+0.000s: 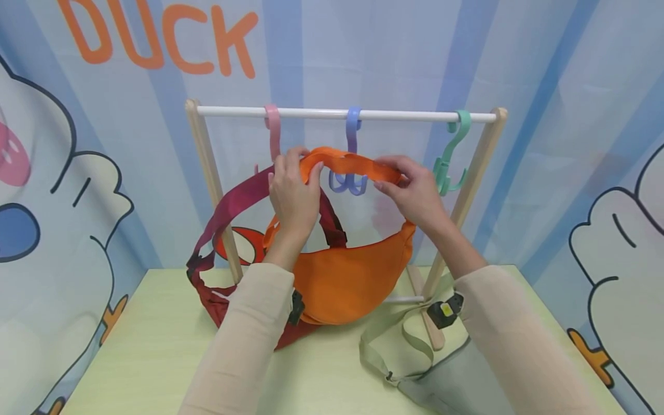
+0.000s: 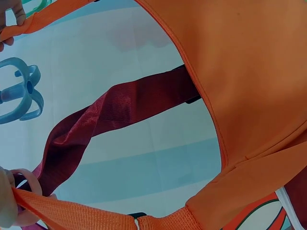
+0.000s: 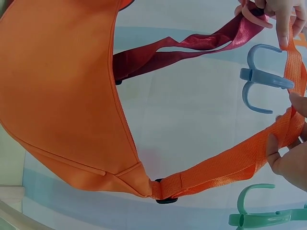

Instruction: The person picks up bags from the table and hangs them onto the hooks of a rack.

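Both hands hold up the strap [image 1: 344, 161] of an orange waist bag [image 1: 350, 282]. My left hand [image 1: 294, 193] pinches it on the left, beside the pink hook [image 1: 273, 129]. The right hand [image 1: 415, 190] grips the strap's other side, between the blue hook [image 1: 353, 129] and the green hook [image 1: 447, 158]. In the right wrist view, the strap lies close to the prongs of the blue hook [image 3: 264, 79]. The bag's body hangs below the hands. A dark red bag with a wide strap [image 2: 129, 103] hangs at the pink hook, partly behind the orange one.
The hooks hang from a white bar [image 1: 311, 112] on a wooden-ended rack [image 1: 204, 155]. A grey-green bag [image 1: 456, 380] lies on the pale yellow table [image 1: 129, 346] at the front right, near a rack foot [image 1: 434, 331]. A printed cloth backdrop [image 1: 404, 52] stands behind.
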The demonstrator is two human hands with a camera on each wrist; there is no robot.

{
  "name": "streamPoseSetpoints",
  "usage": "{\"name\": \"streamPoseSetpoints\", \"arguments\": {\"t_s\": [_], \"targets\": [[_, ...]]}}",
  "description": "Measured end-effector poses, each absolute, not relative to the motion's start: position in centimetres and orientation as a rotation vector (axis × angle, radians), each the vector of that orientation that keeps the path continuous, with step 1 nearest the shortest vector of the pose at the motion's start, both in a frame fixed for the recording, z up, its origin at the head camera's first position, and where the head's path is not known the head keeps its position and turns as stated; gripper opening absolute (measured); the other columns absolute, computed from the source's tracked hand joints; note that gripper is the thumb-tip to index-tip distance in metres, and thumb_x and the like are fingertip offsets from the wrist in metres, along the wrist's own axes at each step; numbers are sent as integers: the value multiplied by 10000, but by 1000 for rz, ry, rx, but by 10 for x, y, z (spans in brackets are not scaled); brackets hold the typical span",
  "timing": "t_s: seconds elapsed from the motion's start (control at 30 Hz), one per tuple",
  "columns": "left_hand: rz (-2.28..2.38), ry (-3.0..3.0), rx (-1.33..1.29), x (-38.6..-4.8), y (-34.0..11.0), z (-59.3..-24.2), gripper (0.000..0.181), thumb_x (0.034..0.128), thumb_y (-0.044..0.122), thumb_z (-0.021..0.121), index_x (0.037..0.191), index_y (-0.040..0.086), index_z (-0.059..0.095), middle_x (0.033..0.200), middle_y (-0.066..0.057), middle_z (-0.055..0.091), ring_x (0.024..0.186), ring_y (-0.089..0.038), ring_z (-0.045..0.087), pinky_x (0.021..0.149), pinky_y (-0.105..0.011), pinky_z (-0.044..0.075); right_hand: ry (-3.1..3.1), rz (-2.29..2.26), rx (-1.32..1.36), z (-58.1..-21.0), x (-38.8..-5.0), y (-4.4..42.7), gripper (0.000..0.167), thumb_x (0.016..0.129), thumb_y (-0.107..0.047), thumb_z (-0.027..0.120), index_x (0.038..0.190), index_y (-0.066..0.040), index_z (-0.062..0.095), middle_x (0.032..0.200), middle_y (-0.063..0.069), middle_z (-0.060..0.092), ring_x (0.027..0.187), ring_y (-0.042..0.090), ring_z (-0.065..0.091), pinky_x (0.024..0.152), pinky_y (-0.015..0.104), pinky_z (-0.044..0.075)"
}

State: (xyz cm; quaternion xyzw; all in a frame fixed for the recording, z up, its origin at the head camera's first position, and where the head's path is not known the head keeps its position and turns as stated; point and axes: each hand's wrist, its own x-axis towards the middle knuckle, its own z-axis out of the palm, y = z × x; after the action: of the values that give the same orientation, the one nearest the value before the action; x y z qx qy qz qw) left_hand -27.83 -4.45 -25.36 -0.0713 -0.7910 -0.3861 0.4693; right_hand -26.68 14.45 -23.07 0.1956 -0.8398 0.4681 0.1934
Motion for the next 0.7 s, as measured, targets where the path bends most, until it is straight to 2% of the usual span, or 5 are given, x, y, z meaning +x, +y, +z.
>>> {"name": "streamPoseSetpoints", "arguments": {"t_s": [0.43, 0.53, 0.6, 0.67, 0.7], "targets": [[-925, -2011, -172, -278, -42, -253, 299, 870, 270, 624, 1076, 62, 565, 989, -116, 580, 919, -242, 569, 968, -540, 280, -2335, 1347, 601, -236, -267, 153, 335, 842, -51, 642, 1171, -24, 583, 1060, 114, 584, 906, 191, 526, 776, 283, 480], [-934, -2014, -193, -277, -42, -254, 296, 867, 265, 629, 1068, 58, 567, 966, -118, 574, 835, -246, 577, 891, -464, 379, -2333, 1341, 608, -237, -266, 156, 325, 844, -54, 640, 1163, -23, 588, 1056, 114, 587, 900, 187, 524, 760, 265, 477], [-947, -2008, -212, -277, -42, -255, 291, 864, 259, 633, 1059, 54, 568, 942, -118, 566, 771, -246, 568, 791, -403, 428, -2329, 1343, 609, -237, -265, 158, 321, 844, -54, 640, 1159, -24, 591, 1057, 113, 590, 899, 184, 527, 753, 254, 475], [-964, -1997, -230, -276, -42, -256, 290, 861, 255, 639, 1053, 49, 571, 918, -121, 557, 720, -248, 548, 669, -358, 443, -2321, 1354, 612, -237, -265, 160, 319, 844, -47, 637, 1159, -22, 591, 1060, 117, 592, 901, 184, 529, 750, 249, 473], [-971, -1993, -237, -276, -42, -257, 285, 860, 253, 640, 1049, 50, 572, 914, -119, 555, 716, -248, 545, 657, -356, 439, -2317, 1356, 612, -237, -265, 160, 318, 843, -44, 637, 1158, -23, 592, 1060, 117, 593, 901, 181, 529, 750, 246, 473]]}}
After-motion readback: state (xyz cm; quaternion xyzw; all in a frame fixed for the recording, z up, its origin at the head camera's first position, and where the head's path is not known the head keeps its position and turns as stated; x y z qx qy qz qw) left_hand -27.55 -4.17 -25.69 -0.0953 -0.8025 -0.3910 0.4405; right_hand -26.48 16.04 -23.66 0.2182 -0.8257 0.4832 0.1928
